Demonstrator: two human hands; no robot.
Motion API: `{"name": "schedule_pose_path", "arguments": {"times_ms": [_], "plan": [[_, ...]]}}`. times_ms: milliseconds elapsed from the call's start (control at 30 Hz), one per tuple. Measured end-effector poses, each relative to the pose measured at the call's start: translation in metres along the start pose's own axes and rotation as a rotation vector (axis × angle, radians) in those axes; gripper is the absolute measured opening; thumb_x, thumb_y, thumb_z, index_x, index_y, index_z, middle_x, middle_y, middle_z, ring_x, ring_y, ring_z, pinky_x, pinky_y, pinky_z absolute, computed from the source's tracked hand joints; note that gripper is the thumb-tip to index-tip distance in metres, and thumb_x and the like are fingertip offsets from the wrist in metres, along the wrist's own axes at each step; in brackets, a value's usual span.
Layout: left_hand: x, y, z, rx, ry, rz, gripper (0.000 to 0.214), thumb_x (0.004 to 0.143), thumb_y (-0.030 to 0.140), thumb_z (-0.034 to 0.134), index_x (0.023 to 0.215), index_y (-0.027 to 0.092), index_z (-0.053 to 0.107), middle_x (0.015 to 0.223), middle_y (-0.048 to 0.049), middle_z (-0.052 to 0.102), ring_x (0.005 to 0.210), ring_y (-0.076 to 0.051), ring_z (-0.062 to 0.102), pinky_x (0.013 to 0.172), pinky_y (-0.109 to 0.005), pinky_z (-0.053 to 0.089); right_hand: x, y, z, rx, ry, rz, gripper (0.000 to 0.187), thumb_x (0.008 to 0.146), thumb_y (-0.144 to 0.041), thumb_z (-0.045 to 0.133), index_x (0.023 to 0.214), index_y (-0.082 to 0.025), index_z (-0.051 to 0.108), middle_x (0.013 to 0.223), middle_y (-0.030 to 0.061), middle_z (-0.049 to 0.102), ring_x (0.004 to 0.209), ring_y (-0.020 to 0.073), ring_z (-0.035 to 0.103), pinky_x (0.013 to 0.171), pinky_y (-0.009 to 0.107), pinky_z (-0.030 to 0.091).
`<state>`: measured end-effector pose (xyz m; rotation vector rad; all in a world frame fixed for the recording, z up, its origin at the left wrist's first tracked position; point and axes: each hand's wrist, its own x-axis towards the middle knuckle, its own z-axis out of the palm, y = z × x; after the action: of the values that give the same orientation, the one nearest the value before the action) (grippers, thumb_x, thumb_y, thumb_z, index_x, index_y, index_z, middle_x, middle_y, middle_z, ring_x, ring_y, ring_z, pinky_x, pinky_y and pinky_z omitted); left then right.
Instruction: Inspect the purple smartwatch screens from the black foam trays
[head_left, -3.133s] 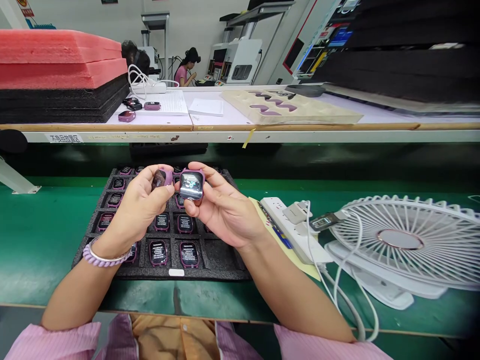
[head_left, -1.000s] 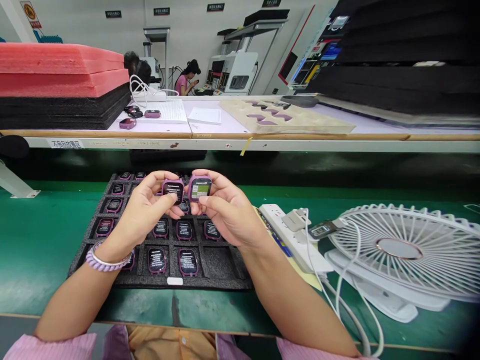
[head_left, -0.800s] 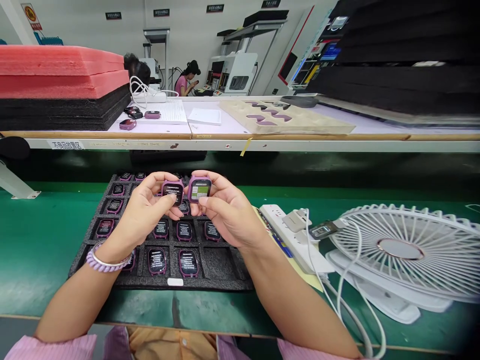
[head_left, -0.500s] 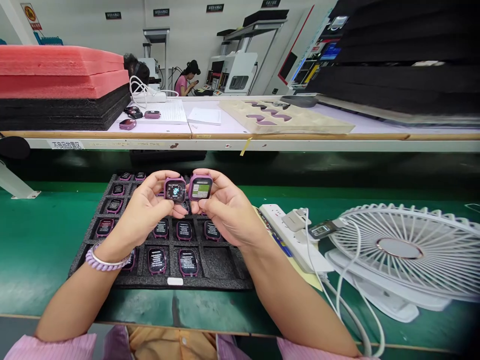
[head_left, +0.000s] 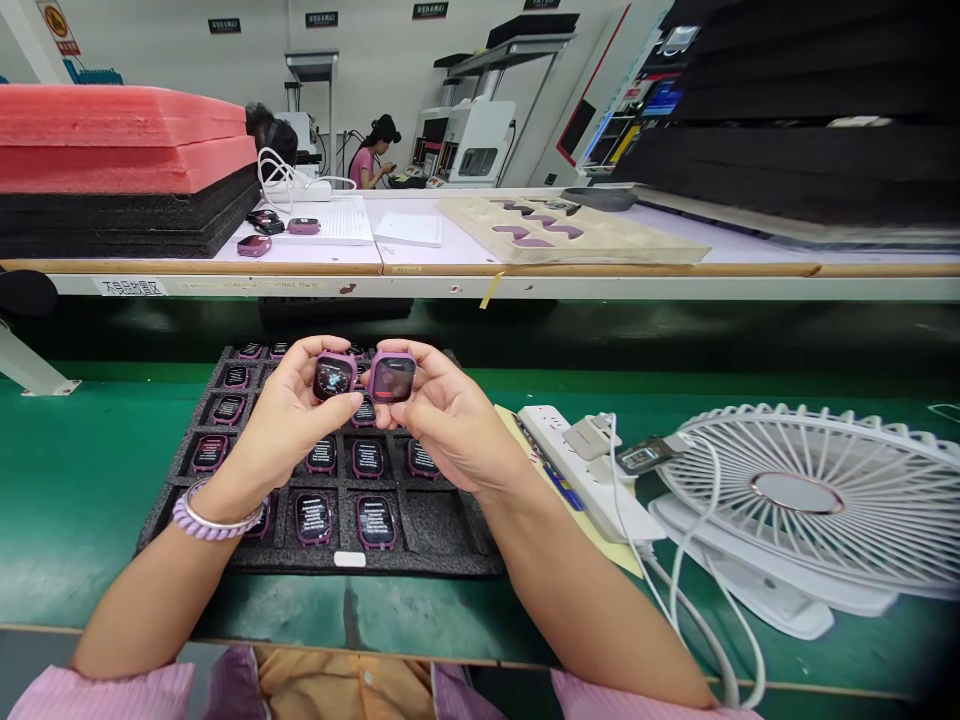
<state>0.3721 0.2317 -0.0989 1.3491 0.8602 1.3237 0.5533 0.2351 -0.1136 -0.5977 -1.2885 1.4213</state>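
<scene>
My left hand point(head_left: 300, 405) is closed around the edges of a purple-framed smartwatch case point(head_left: 334, 376), whose lit screen shows a dial-like picture. Beside it, my right hand point(head_left: 442, 410) grips a second purple smartwatch case point(head_left: 392, 378) with a dark screen and a red strip near the bottom. Neither case has a strap that I can see. Both are held above a black foam tray point(head_left: 450, 525), where several like cases lie in square pockets with lines of text on their screens. My forearms hide part of the tray.
Right of the tray lie a white power strip point(head_left: 555, 440) with cables and a white fan point(head_left: 810, 500). A shelf point(head_left: 420, 285) crosses behind, bearing red foam sheets point(head_left: 112, 140), a cream tray point(head_left: 480, 225) and black stacked foam point(head_left: 810, 130). A person in pink point(head_left: 367, 160) sits farther back.
The right watch's screen has gone from a green-and-white grid to dark with a red strip. Both hands have shifted slightly left, and the left thumb now reaches along the case's lower edge.
</scene>
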Motion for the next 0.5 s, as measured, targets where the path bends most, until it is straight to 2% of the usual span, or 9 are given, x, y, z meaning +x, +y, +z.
{"name": "schedule_pose_path", "arguments": {"times_ms": [67,133,333,500], "plan": [[-0.0002,-0.001,-0.0009,0.052,0.049,0.046,0.043,0.072,0.019,0.081,0.11,0.019,0.062,0.091,0.0013,0.063,0.083,-0.011,0.061,0.073,-0.019,0.051,-0.0007,0.0007,0.0002,-0.011,-0.003,0.016,0.051,0.074,-0.016,0.073,0.122,-0.024,0.059,0.098,0.0004,0.067,0.072,0.0143,0.062,0.069,0.029,0.054],[-0.0004,-0.0008,-0.0017,0.118,0.092,0.073,0.036,0.074,0.019,0.078,0.107,0.02,0.064,0.088,0.0018,0.061,0.083,-0.011,0.057,0.074,-0.019,0.048,-0.0008,0.0013,0.0001,-0.023,0.001,0.027,0.051,0.074,-0.017,0.072,0.122,-0.024,0.059,0.098,0.0006,0.067,0.072,0.0152,0.063,0.068,0.03,0.054],[0.0008,0.0028,-0.0017,0.138,0.13,0.037,0.04,0.072,0.021,0.075,0.11,0.02,0.064,0.084,0.0023,0.056,0.071,-0.012,0.049,0.064,-0.022,0.041,0.0007,0.0029,0.0,-0.004,-0.016,0.025,0.052,0.071,-0.017,0.069,0.122,-0.025,0.06,0.103,0.0014,0.069,0.071,0.0151,0.063,0.068,0.03,0.054],[0.0015,0.002,-0.0021,0.156,0.128,0.039,0.042,0.071,0.02,0.075,0.112,0.02,0.065,0.083,0.0022,0.055,0.072,-0.012,0.048,0.062,-0.022,0.039,0.0013,0.0035,0.0005,0.021,-0.024,0.024,0.052,0.071,-0.015,0.069,0.121,-0.024,0.06,0.105,0.0014,0.069,0.071,0.0147,0.064,0.067,0.029,0.053]]}}
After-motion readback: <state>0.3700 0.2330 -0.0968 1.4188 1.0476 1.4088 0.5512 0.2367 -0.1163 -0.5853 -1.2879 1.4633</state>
